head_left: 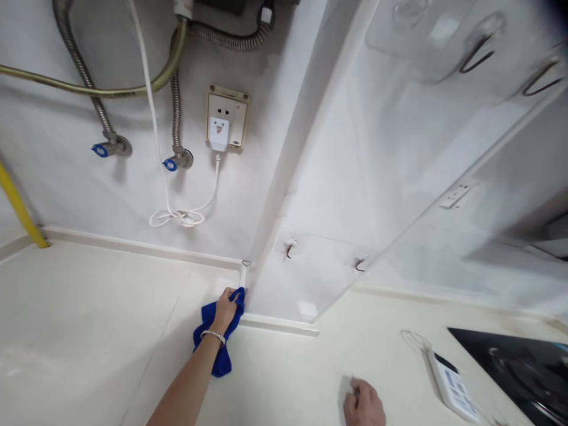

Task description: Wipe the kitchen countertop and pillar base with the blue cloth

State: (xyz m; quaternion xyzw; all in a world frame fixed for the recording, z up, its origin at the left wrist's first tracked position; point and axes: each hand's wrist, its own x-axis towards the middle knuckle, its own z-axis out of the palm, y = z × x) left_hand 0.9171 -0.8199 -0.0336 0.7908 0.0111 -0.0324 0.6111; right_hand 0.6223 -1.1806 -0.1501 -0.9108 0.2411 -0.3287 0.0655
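Note:
My left hand (pixel 226 309) presses a blue cloth (pixel 216 348) onto the cream countertop (pixel 89 319), right at the corner where the wall juts out. Its fingers are curled over the cloth, and a thin bracelet sits on the wrist. Low in the view, my right hand (pixel 364 403) rests on the counter with its fingers curled under; nothing shows in it.
A wall socket with a white plug (pixel 226 121) and a looped white cable (pixel 177 217) hang above the counter. Two blue-handled valves (pixel 175 161) with metal hoses sit to the left. A black hob (pixel 519 367) and a white flat device (pixel 452 387) lie at the right. Clear wall hooks (pixel 323 260) are stuck on the white wall.

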